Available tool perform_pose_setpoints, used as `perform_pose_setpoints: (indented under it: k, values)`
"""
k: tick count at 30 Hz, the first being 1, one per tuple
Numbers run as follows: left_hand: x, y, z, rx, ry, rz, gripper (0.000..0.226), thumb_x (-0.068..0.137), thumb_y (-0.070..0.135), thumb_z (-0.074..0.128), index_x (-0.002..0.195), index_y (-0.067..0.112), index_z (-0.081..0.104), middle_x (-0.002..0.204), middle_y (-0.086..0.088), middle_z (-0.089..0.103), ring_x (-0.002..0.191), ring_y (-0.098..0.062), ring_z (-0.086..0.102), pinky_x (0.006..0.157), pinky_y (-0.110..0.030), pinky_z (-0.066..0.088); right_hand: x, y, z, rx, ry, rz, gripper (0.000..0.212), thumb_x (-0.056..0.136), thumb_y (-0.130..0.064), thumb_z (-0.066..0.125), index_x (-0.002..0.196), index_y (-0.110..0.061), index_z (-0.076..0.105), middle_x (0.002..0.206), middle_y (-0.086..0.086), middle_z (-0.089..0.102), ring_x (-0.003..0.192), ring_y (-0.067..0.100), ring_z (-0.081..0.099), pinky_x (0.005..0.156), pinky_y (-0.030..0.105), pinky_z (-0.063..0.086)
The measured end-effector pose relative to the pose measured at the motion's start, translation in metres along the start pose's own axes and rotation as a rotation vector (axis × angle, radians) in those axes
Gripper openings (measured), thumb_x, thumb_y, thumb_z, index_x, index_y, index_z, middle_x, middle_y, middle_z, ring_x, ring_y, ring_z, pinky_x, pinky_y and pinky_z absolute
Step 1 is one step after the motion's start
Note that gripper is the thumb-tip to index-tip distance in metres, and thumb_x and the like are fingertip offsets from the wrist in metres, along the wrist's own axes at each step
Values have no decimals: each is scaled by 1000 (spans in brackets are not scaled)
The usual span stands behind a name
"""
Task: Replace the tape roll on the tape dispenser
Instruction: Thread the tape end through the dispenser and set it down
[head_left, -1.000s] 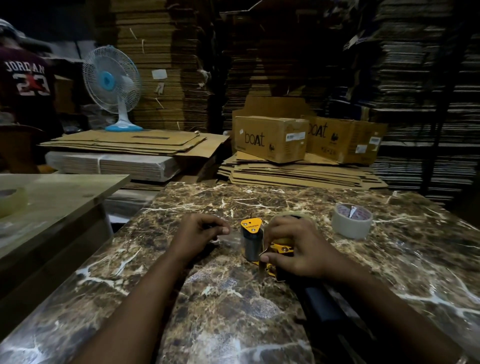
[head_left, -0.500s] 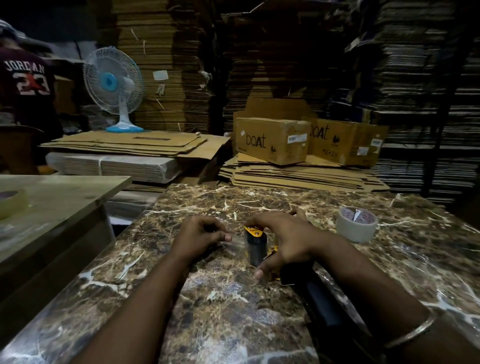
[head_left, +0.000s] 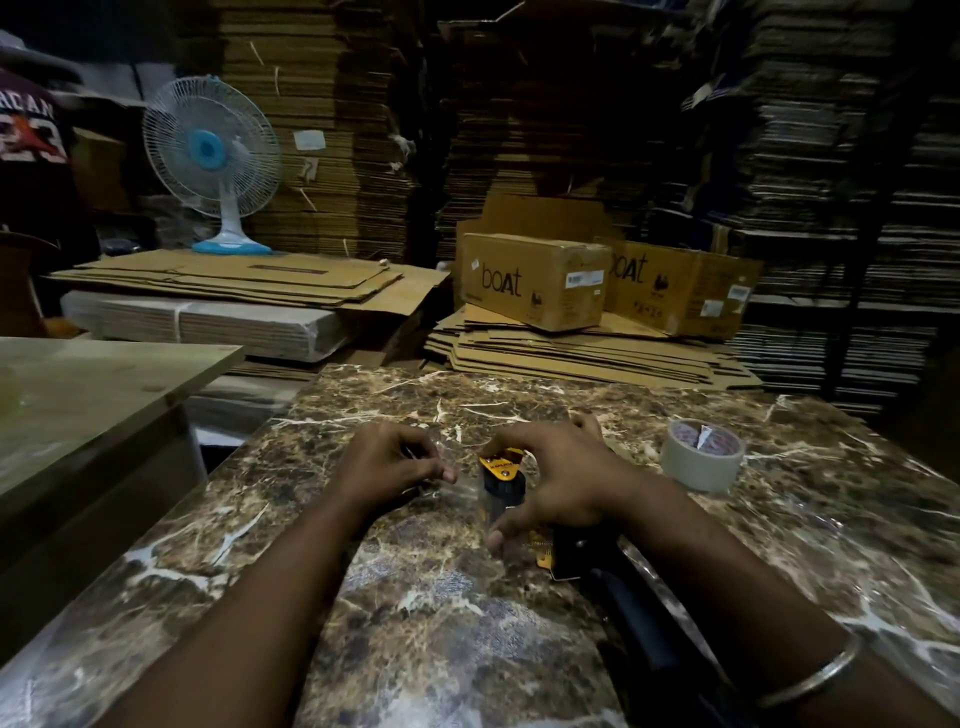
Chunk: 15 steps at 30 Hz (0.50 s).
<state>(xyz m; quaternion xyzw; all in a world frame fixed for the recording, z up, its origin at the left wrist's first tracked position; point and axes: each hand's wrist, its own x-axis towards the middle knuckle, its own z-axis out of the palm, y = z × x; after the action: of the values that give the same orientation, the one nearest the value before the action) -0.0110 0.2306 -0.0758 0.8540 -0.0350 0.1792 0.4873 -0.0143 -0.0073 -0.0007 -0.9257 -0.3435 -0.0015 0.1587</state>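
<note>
A yellow and black tape dispenser (head_left: 501, 475) lies on the marble table (head_left: 415, 597), its dark handle running toward me at the lower right. My right hand (head_left: 563, 480) arches over the dispenser's head, fingers curled round its far side, thumb stretched down near its front. The roll mounted on it is hidden under that hand. My left hand (head_left: 392, 462) sits just left of the dispenser and pinches the end of a clear tape strip that stretches to it. A separate tape roll (head_left: 701, 460) stands on the table to the right.
A wooden table (head_left: 93, 395) stands at the left. Flat cardboard stacks and two "boat" cartons (head_left: 535, 280) lie behind the marble table. A white and blue fan (head_left: 213, 161) stands at the back left, with a person (head_left: 31, 150) at the far left edge.
My right hand has shifted forward over the dispenser's head, and its thumb has stretched out. The left hand has kept its pinch beside the dispenser. The camera tilted slightly.
</note>
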Motion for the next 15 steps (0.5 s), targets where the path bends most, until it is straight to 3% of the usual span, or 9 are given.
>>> perform_pose_setpoints:
  k: [4, 7, 10, 12, 15]
  values:
    - [2, -3, 0, 49, 12, 23, 15, 63, 27, 90, 65, 22, 77, 66, -2, 74, 63, -25, 73, 56, -54, 60, 8, 3, 6, 13, 56, 13, 64, 63, -66, 81, 119, -44, 57, 131, -20, 59, 129, 13, 48, 114, 55, 10]
    - [8, -5, -1, 107, -12, 69, 19, 60, 30, 92, 64, 19, 76, 64, 1, 74, 61, -20, 73, 56, -50, 60, 10, 6, 8, 21, 52, 16, 64, 64, -66, 80, 120, -43, 58, 132, -21, 58, 131, 13, 47, 116, 60, 9]
    - [24, -13, -4, 218, -46, 158, 25, 61, 31, 92, 60, 15, 72, 61, 2, 72, 55, -14, 71, 51, -47, 60, 11, 13, 9, 40, 69, 1, 62, 67, -61, 81, 121, -41, 60, 130, -21, 57, 127, 9, 47, 109, 45, 11]
    - [34, -17, -5, 348, -46, 296, 29, 65, 33, 88, 57, 15, 68, 59, 3, 69, 51, -12, 67, 46, -43, 57, 13, 19, 12, 38, 61, -17, 58, 72, -58, 80, 122, -40, 59, 128, -22, 57, 125, 6, 47, 110, 48, 9]
    - [47, -22, -5, 561, -25, 620, 46, 69, 60, 73, 54, 18, 61, 54, 6, 59, 46, -9, 54, 42, -27, 48, 15, 27, 14, 70, 40, -54, 53, 76, -58, 76, 122, -40, 58, 123, -25, 55, 123, 1, 45, 117, 58, 5]
